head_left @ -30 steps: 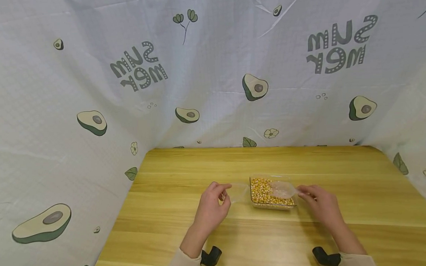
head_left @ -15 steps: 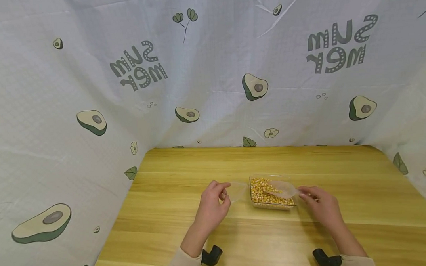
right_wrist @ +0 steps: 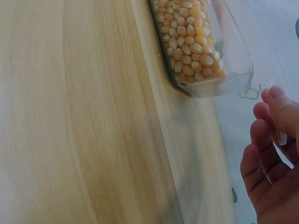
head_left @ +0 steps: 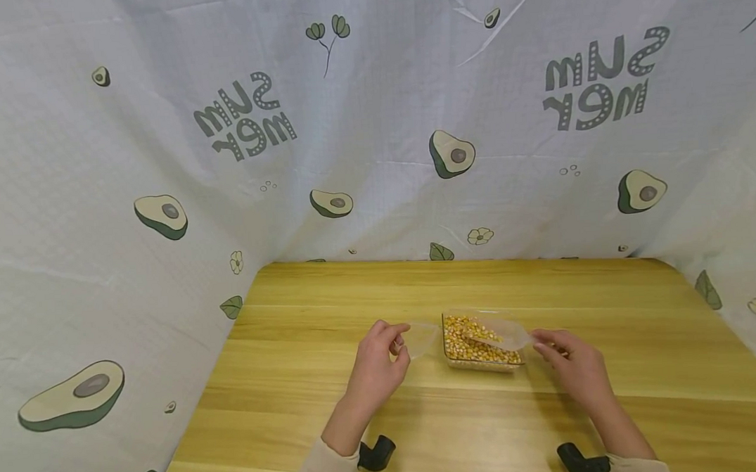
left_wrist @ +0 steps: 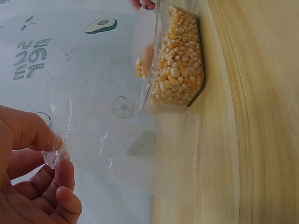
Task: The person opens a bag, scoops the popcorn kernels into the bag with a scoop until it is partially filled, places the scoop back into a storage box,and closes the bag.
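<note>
Left of a clear rectangular container [right_wrist: 233, 85], my left hand [head_left: 374, 363] pinches the gathered edge of a clear plastic bag [left_wrist: 140, 154] between thumb and fingers. The bag hangs beside the container's near end in the left wrist view. Loose yellow corn kernels [left_wrist: 180, 60] fill much of the container. On the other side, my right hand [head_left: 574, 368] pinches the handle end of a translucent scoop [head_left: 514, 334]. Its bowl is tilted over the container and bears a small heap of kernels [left_wrist: 140, 69]. In the right wrist view most of the scoop is hidden.
The container stands on a wood-grain table [head_left: 330, 294]. A pale curtain [head_left: 386, 123] printed with avocados hangs behind the table and along its sides. Black angled pieces [head_left: 376, 453] sit at both wrists.
The scoop has come up out of the kernels with a small heap showing on it, and my right hand has shifted slightly right. The left hand with the bag has barely moved.
</note>
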The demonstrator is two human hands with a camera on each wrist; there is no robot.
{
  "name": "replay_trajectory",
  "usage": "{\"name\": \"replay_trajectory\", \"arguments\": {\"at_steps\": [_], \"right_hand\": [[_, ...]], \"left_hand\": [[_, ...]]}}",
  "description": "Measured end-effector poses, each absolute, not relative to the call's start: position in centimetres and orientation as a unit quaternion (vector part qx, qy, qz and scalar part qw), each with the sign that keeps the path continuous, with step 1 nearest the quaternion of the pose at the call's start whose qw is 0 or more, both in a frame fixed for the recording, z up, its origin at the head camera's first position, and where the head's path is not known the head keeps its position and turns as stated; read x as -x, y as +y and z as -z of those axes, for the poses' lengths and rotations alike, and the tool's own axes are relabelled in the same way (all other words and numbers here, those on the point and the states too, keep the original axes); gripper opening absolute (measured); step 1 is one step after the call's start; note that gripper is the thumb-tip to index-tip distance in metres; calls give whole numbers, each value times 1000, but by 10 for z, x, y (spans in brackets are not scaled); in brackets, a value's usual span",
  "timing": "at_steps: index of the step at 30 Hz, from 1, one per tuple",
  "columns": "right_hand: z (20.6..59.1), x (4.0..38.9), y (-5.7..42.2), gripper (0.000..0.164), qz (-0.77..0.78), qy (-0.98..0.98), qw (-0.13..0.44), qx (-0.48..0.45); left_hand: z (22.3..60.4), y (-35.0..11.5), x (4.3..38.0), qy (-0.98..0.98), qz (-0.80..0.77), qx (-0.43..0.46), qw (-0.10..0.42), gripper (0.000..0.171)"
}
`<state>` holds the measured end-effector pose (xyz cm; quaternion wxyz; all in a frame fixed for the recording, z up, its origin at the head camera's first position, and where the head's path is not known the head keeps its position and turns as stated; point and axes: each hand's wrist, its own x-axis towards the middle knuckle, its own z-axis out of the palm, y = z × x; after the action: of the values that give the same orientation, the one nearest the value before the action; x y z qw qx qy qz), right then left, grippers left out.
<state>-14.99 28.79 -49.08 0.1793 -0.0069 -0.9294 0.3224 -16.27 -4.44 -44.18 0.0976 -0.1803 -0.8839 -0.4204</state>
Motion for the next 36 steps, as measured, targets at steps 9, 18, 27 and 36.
{"name": "replay_trajectory", "arguments": {"at_steps": [9, 18, 27, 36], "right_hand": [[488, 147, 289, 22, -329, -927, 178, 13], [478, 142, 290, 24, -339, -927, 163, 19], [456, 137, 284, 24, -345, -921, 182, -2], [426, 133, 267, 22, -359, -911, 197, -47]], "left_hand": [[442, -43, 162, -884, 423, 179, 91, 33], [442, -40, 163, -883, 421, 180, 102, 34], [440, -38, 162, -887, 418, 173, 91, 34], [440, -37, 163, -883, 421, 182, 100, 36]]}}
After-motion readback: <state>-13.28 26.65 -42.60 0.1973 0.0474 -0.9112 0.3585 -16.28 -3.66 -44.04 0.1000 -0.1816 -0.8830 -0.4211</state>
